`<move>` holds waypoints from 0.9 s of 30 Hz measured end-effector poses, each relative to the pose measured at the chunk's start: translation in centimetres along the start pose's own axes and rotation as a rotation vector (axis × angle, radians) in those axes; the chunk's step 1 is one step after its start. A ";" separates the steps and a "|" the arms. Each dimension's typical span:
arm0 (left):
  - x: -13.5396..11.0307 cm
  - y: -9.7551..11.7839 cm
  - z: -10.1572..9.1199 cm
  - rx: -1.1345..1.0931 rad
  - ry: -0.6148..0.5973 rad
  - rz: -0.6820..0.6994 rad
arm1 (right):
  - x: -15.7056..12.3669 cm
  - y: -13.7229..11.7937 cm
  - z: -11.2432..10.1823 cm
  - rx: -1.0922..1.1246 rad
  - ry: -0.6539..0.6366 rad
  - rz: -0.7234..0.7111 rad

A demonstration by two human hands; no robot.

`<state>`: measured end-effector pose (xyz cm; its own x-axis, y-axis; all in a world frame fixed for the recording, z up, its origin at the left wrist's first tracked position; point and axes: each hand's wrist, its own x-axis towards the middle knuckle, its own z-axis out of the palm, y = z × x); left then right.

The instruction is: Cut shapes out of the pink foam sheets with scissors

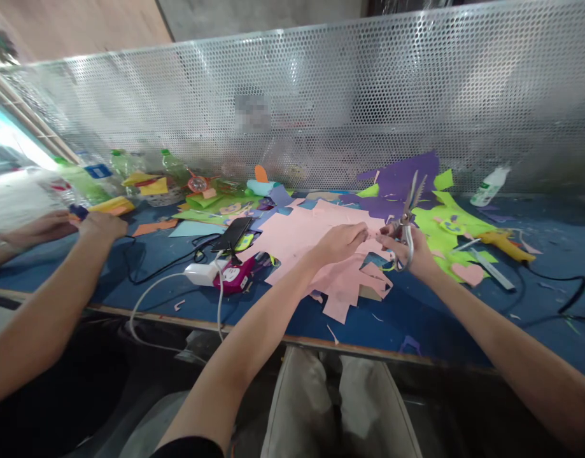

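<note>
Over a spread of pink sheet pieces [316,229], my two hands come close together. My left hand [342,243] is closed in a pinch on a small pink scrap [372,235]. The fingertips of my right hand [414,248] reach that same scrap from the other side. A pair of scissors [406,219] is hooked in my right hand, blades apart and pointing up and away, one edge looking toothed. The scrap's shape is mostly hidden by my fingers.
Right: lime-green sheets [433,232], a pink heart [468,273], a cutter knife [493,270], a yellow glue gun [507,245], a white bottle [490,187]. Left: a phone [232,234], a magenta power strip [235,275] with cables, plastic bottles [172,165], a co-worker's hands [104,226]. Perforated metal panel [302,108] behind.
</note>
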<state>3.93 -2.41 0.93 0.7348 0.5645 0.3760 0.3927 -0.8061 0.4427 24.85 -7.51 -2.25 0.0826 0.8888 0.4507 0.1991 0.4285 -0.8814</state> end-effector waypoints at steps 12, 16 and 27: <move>0.2 0.5 0.9 -0.186 0.038 0.065 | 0.4 0.7 -0.1 0.055 0.148 -0.006; 0.3 0.6 0.9 -0.195 0.087 0.034 | 0.3 0.7 0.3 0.041 0.157 -0.014; 0.5 -0.3 0.5 -0.360 0.566 -0.112 | 0.1 0.5 -0.5 -0.425 -0.210 0.030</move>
<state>4.43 -1.97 0.60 0.2591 0.7258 0.6373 0.1688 -0.6837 0.7100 25.49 -7.29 -2.54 -0.0964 0.9322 0.3489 0.5848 0.3367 -0.7380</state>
